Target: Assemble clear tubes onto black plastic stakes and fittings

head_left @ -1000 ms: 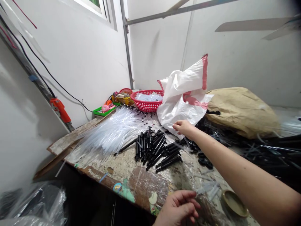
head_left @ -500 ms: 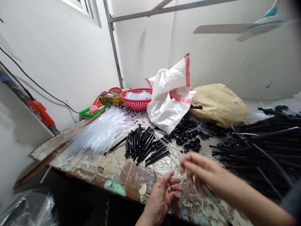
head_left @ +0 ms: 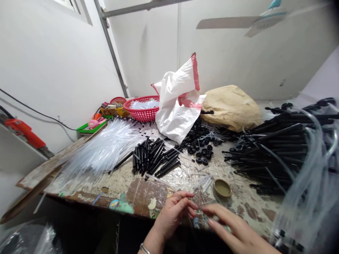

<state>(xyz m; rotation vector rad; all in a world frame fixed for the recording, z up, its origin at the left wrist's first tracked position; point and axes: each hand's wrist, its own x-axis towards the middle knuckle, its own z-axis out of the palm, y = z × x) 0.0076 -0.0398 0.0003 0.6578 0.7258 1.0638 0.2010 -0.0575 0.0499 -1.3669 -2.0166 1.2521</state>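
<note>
My left hand [head_left: 176, 211] is over the front edge of the bench, its fingers curled and pinched. A thin translucent plastic tube [head_left: 159, 180] runs from beside the black parts to behind these fingers, which seem to grip it; the contact itself is hidden. Just to the right, my right hand [head_left: 230, 225] has its fingers stretched and apart, nothing plain in them, close to the left fingertips. Several short clear tube pieces [head_left: 203, 182] and a small round dish [head_left: 221, 188] lie beyond the hands. A pile of black rods [head_left: 156, 157] lies further back.
A sheaf of clear strips [head_left: 106, 148] covers the left side. Black rings [head_left: 205, 155], a white sack [head_left: 176, 102], a red basket [head_left: 141, 113] and a tan bag [head_left: 230, 107] stand behind. Long black rods [head_left: 275, 151] and looped clear tubes [head_left: 299, 197] crowd the right. A fan [head_left: 265, 21] hangs above.
My right hand has dropped lower, uncovering the round dish and short tubes. The left fingers have curled in, and a clear tube now shows by them. The view has shifted right.
</note>
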